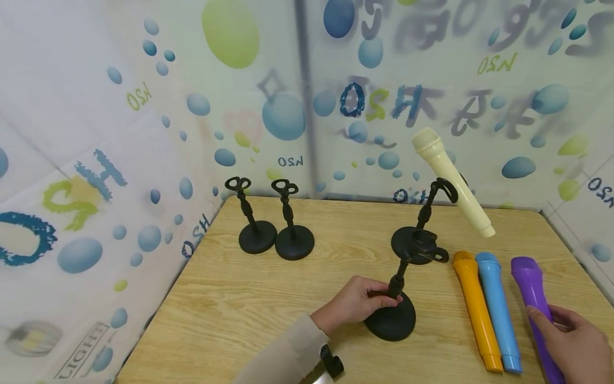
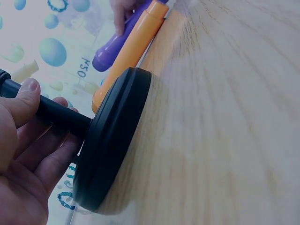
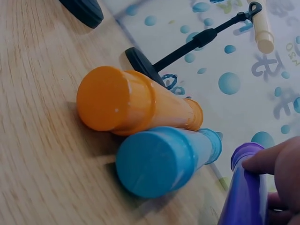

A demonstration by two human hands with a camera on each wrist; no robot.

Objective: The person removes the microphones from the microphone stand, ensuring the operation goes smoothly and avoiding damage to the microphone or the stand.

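Note:
My left hand (image 1: 355, 303) holds a black desktop microphone stand (image 1: 393, 322) by its lower pole, thumb on one side and fingers on the other. In the left wrist view the stand's round base (image 2: 115, 140) is seen edge-on, close to the wooden tabletop. At the right edge of the table my right hand (image 1: 578, 338) grips a purple toy microphone (image 1: 530, 280) around its handle. Beside it lie a blue microphone (image 1: 500, 314) and an orange microphone (image 1: 472, 309), side by side. Behind the held stand, a cream microphone (image 1: 455, 184) sits tilted in the clip of another black stand (image 1: 403, 242).
Two more black stands, one at the far left (image 1: 257, 237) and another close beside it (image 1: 295, 244), stand upright with bare clips. A patterned cloth wall (image 1: 268, 69) encloses the wooden table (image 1: 230, 320) at the back and sides.

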